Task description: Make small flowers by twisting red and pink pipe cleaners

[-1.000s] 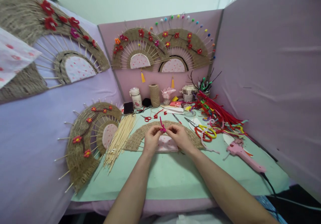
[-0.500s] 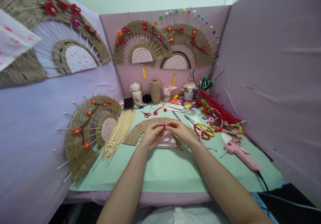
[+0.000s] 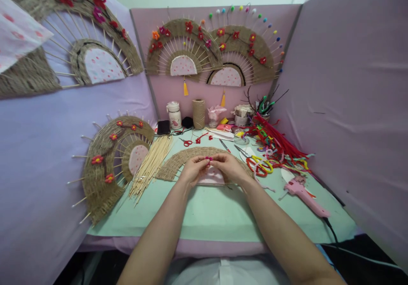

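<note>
My left hand (image 3: pixel 194 171) and my right hand (image 3: pixel 230 167) meet over the middle of the table, fingertips pinched together on a small magenta pipe cleaner piece (image 3: pixel 208 159). Only a bit of it shows between the fingers. Directly under and behind both hands lies a half-round jute fan (image 3: pixel 178 159) with a pink dotted centre (image 3: pixel 213 178), flat on the mint green mat (image 3: pixel 207 217).
A bundle of bamboo sticks (image 3: pixel 149 166) lies left of the hands, beside a finished fan (image 3: pixel 108 166) leaning on the left wall. Scissors (image 3: pixel 259 166), a pipe cleaner pile (image 3: pixel 277 144) and a pink glue gun (image 3: pixel 304 195) lie right. Twine spool (image 3: pixel 199 113) and jars stand behind.
The upright magenta end seen a second ago has been folded down into my fingers, and less of it shows. The hands stay together; the view has tilted slightly.
</note>
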Demonstrator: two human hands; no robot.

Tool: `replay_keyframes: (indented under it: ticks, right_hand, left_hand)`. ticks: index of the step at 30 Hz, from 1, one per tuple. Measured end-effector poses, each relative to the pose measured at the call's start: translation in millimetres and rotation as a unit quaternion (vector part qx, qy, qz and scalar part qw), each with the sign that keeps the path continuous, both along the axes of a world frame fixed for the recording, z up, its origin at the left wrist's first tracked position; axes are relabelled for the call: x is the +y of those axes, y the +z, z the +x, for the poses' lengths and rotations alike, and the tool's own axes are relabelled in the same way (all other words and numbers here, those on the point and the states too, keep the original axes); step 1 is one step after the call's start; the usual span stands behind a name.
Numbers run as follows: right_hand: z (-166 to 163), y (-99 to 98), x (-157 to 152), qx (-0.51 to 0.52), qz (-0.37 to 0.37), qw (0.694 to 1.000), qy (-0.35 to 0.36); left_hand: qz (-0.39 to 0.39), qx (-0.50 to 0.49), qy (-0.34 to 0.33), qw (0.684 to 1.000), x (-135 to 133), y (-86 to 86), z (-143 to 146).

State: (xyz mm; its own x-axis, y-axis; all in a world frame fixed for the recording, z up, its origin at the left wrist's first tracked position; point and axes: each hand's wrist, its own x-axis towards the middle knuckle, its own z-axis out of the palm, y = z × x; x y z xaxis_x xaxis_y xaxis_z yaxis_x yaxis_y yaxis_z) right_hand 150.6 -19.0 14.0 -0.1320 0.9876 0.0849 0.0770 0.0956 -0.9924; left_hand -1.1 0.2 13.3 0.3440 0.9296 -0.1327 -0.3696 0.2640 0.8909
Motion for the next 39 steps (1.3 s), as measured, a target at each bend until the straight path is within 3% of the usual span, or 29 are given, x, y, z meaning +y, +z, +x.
replay_keyframes:
  ticks: [6,12,20,23,28,35,39]
  right_hand:
    - [-2,5.7,-2,0.006,0.036,0.999,-0.021]
    - [-1,8.3,-4,-0.043,0.048,0.997,-0.043]
    - [8,-9.2,1,-0.073,-0.044,0.996,-0.005]
    - [5,-9.8,2,-0.055,-0.056,0.997,-0.016]
    - [0,-0.4,-1,-0.064,-0.001,0.997,-0.044]
    - [2,8.5,-4,-0.022,0.05,0.998,-0.042]
    - [2,11.4,-3,-0.028,0.088,0.995,-0.043]
  left_hand:
    - [-0.064,-0.084,-0.068,0.992,2,-0.1,-5]
    - [-0.074,-0.079,-0.071,0.992,2,0.1,-6]
    - [0.022,0.097,-0.072,0.992,-2,0.9,-4]
    - [0.028,0.105,-0.042,0.993,-2,0.7,-2]
    - [0.023,0.091,0.009,0.996,-3,1.8,1]
    - [-0.003,-0.01,-0.058,0.998,-2,4.3,-4]
    - [-0.011,-0.02,-0.055,0.998,-1,3.8,-5]
